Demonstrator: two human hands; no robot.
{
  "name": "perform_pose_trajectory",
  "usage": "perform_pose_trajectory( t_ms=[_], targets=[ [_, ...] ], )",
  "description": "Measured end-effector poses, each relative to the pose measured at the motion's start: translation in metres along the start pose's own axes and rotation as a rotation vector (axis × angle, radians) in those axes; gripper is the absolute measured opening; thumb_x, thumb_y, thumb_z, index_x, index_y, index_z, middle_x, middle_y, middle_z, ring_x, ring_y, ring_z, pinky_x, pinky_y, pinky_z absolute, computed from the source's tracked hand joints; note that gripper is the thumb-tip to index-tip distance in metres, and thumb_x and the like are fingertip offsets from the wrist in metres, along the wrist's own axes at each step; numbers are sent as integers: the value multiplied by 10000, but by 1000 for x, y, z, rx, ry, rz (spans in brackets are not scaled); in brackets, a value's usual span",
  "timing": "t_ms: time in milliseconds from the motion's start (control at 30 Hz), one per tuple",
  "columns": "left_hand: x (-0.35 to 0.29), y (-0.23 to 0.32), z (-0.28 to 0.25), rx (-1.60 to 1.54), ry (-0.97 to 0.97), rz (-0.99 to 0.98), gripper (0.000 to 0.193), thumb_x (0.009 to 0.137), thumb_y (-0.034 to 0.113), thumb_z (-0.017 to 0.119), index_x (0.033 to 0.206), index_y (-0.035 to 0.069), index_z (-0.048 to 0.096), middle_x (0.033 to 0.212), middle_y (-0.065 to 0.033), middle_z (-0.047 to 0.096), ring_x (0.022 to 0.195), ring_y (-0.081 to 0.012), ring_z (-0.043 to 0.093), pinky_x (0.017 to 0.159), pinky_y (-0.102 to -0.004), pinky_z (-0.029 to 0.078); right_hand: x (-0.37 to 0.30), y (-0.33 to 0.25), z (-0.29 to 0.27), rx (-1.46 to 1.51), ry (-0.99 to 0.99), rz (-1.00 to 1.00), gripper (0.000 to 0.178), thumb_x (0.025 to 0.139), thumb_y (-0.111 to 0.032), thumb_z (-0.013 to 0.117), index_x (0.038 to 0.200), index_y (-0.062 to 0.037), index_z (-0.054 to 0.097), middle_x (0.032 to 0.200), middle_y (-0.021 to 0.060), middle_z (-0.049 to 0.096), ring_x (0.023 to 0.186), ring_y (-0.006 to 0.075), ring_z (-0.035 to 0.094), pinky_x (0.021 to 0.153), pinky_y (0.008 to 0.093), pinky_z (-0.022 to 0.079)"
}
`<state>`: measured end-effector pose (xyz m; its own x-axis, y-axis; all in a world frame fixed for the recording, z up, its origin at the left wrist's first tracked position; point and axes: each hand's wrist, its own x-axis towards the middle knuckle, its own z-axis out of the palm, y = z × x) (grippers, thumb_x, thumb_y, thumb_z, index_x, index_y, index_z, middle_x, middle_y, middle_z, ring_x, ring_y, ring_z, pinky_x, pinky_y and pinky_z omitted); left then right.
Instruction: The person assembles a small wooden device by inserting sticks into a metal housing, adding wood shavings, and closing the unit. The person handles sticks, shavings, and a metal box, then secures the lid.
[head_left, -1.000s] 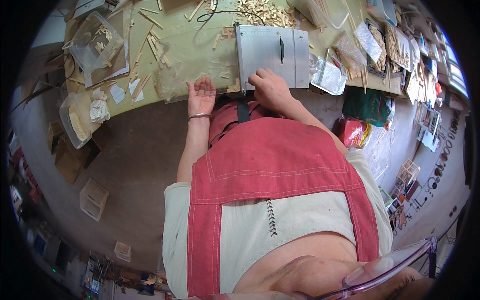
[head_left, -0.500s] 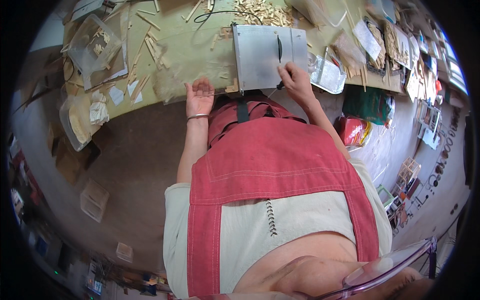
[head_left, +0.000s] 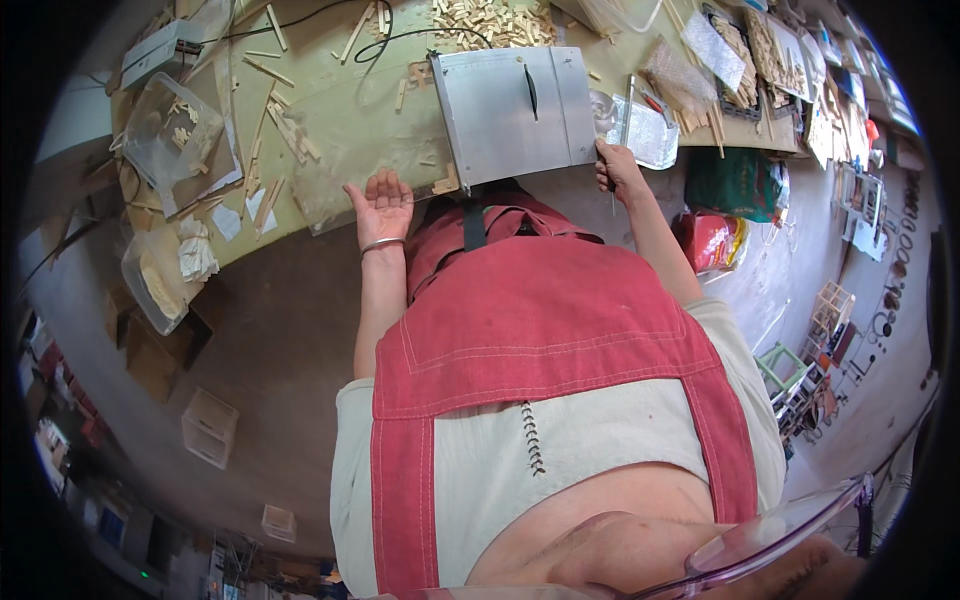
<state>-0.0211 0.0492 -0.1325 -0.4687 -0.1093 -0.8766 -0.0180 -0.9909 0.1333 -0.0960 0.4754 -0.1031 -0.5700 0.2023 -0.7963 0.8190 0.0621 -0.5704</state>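
My left hand [head_left: 382, 208] is palm up at the bench's front edge, fingers apart and holding nothing. To its right lies a grey metal plate [head_left: 490, 110] with a narrow dark slot and small screws near its edges. At the plate's near right corner is my right hand [head_left: 620, 168], its fingers closed round a tool with a thin metal shaft [head_left: 613, 204] that points down, apparently a screwdriver. Most of its handle is hidden in my fist. A small L-shaped wooden piece [head_left: 445, 184] sits at the plate's near left corner.
A pile of small wooden pieces [head_left: 490, 22] lies behind the plate, near a black cable [head_left: 375, 42]. Clear plastic tub [head_left: 150, 130] and thin sticks [head_left: 262, 130] are on the left. Right of the plate lies a silvery packet [head_left: 655, 140]; bags [head_left: 735, 185] stand below the bench.
My right hand has moved right and slightly down, from over the plate to its near right corner. The tool's shaft has turned from pointing left to pointing down. My left hand has opened further.
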Motion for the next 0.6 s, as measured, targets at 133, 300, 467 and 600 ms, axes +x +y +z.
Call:
perform_pose_trajectory(
  t_ms=[133,300,467,600],
  targets=[
    [4,0,0,-13,36,-1,521,853,583,650,866,63,631,1099,-94,683,999,-252,642,883,-460,484,0,0,-4,-145,-46,-46,379,984,-409,556,746,-136,445,556,-34,410,399,97,358,362,288,292],
    [6,0,0,-20,31,-18,507,853,579,652,895,76,608,1105,-88,675,974,-243,637,860,-443,490,1,1,-7,-195,-62,-68,366,978,-396,559,761,-110,486,567,-7,453,413,120,404,385,311,328],
    [1,-1,4,-27,70,1,490,850,564,668,930,86,595,1091,-86,675,984,-245,632,863,-445,490,-11,-3,5,-776,409,-471,358,931,-355,535,976,-13,628,955,233,677,968,416,641,823,477,490],
    [3,-4,3,-29,49,14,483,852,559,670,914,86,596,1083,-85,675,982,-245,631,864,-446,493,-18,-5,14,-849,298,-489,372,954,-384,490,984,-35,615,970,232,671,941,431,636,804,510,483]
  ],
)
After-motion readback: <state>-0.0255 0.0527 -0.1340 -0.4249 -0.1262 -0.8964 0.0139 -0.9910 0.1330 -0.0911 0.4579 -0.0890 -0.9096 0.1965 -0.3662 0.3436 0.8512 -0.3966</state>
